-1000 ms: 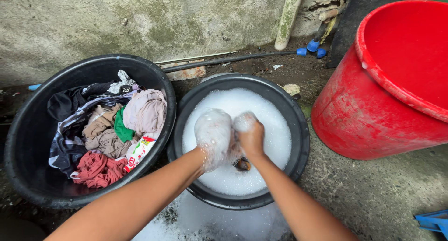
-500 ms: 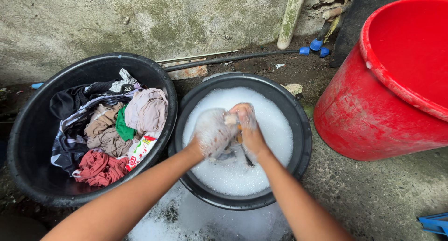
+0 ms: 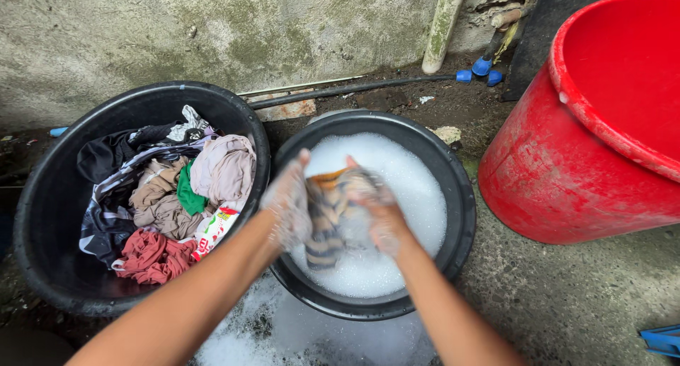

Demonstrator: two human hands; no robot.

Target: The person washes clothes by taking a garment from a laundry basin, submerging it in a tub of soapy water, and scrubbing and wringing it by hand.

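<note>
**Two soapy hands, one striped cloth, three tubs**

Two hands work over the middle basin. The left hand (image 3: 289, 204), coated in suds, is closed around the left edge of a striped garment (image 3: 327, 221); the right hand (image 3: 379, 209), just as foamy, is clenched on its right side. The one garment, banded in dark, tan and orange, hangs stretched between them, lifted just above the foam, its lower end trailing into it.

One black round basin (image 3: 453, 196) sits under the hands, filled with white lather that hides the water. One larger black tub (image 3: 42, 196) stands touching it on the left, holding a heap of dry-looking clothes (image 3: 170, 192): black, beige, pale pink, one green piece, one crumpled rust-red piece, and one printed white-and-red piece at the near rim. One big red plastic bucket (image 3: 567, 175), scuffed and whitish on its wall, stands to the right, near the basin but apart from it.

The forearms cross the near rim of the basin and hide part of it. Spilled foam (image 3: 283, 330) spreads over the wet concrete ground between the two black tubs.

Behind, one dark hose (image 3: 354, 89) runs along the foot of a rough, moss-stained wall (image 3: 212, 33) to a blue fitting (image 3: 480, 70). One pale upright pipe (image 3: 443, 22) rises beside it. One blue plastic corner (image 3: 662, 340) shows at the lower right edge.
</note>
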